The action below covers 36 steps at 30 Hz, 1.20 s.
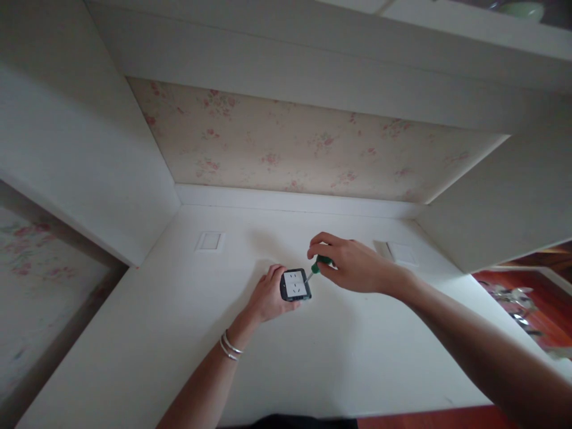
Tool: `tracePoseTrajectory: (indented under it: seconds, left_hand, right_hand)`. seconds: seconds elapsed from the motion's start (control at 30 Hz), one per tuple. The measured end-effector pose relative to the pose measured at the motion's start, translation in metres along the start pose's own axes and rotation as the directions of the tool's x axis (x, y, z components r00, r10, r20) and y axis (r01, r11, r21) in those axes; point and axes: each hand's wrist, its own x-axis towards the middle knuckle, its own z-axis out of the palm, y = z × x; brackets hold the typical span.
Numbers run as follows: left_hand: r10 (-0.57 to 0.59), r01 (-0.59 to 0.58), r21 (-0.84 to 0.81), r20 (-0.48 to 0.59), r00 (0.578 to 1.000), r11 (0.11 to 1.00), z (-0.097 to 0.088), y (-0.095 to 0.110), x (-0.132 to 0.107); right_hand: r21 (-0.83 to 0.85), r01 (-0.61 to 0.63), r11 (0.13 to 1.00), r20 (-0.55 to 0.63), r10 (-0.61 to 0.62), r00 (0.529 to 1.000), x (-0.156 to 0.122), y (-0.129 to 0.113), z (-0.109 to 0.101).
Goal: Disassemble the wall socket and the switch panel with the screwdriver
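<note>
A power socket (295, 285) with a white face and a dark frame is gripped in my left hand (270, 293), its slotted face turned up toward me. Two thin bracelets circle my left wrist. My right hand (342, 260) is closed around the green handle of a screwdriver (316, 267). The metal shaft slants down to the left, and its tip meets the right edge of the socket's frame. Whether the tip sits in a screw or a slot is too small to tell. My left fingertips partly hide the socket's left side.
Both hands are over a white surface (179, 345). A white square plate (210, 241) lies at the left and another pale plate (402, 252) behind my right forearm. White panels flank a floral-papered back wall (290, 143). Shiny objects (513, 304) stand at the far right.
</note>
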Motion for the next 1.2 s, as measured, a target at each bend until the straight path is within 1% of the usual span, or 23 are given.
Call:
tracePoseTrajectory:
  seconds: [0.07,0.23,0.4,0.5,0.6,0.67,0.8,0.9,0.97,1.1,1.2]
  left_hand:
    - [0.001,-0.001,-0.005,0.006,1.000,1.000,-0.001,0.000,0.000]
    - [-0.017,0.017,-0.020,0.013,1.000,1.000,-0.001,0.001,0.001]
    - [-0.055,0.054,-0.058,-0.010,0.998,0.997,0.004,0.000,0.000]
    - [-0.064,0.063,-0.054,-0.003,0.998,0.997,0.005,-0.001,-0.001]
    - [-0.047,0.047,-0.042,0.000,0.999,0.998,0.004,0.000,0.000]
    - [-0.031,0.031,-0.028,-0.006,0.999,0.999,0.003,0.000,0.001]
    - [-0.023,0.023,-0.012,-0.030,0.999,1.000,0.003,0.000,0.002]
    - [-0.029,0.026,-0.046,-0.055,0.998,0.999,0.006,-0.001,0.001]
    - [-0.039,0.032,-0.100,-0.072,0.997,0.995,0.008,-0.001,0.001]
    - [-0.059,0.039,-0.177,-0.114,0.992,0.984,0.009,-0.001,0.000]
    - [-0.074,0.049,-0.199,-0.119,0.990,0.979,0.008,0.001,0.001]
  right_hand:
    - [0.008,0.017,1.000,0.008,-0.017,1.000,-0.001,-0.001,0.000]
    - [-0.065,-0.046,0.997,-0.036,0.044,0.998,-0.004,0.000,0.001]
    - [-0.031,-0.004,1.000,-0.047,0.002,0.999,-0.011,0.003,0.004]
    - [-0.008,-0.041,0.999,-0.095,0.040,0.995,-0.017,0.005,0.007]
    - [0.016,-0.084,0.996,-0.127,0.085,0.988,-0.023,0.007,0.010]
    - [0.046,-0.057,0.997,-0.140,0.063,0.988,-0.027,0.010,0.013]
    - [0.118,0.045,0.992,-0.188,-0.022,0.982,-0.035,0.014,0.018]
    - [0.169,0.082,0.982,-0.249,-0.038,0.968,-0.039,0.018,0.022]
    - [0.209,0.085,0.974,-0.298,-0.019,0.954,-0.042,0.019,0.025]
    - [0.293,0.073,0.953,-0.406,0.055,0.912,-0.049,0.022,0.026]
    - [0.381,0.051,0.923,-0.479,0.150,0.865,-0.055,0.024,0.027]
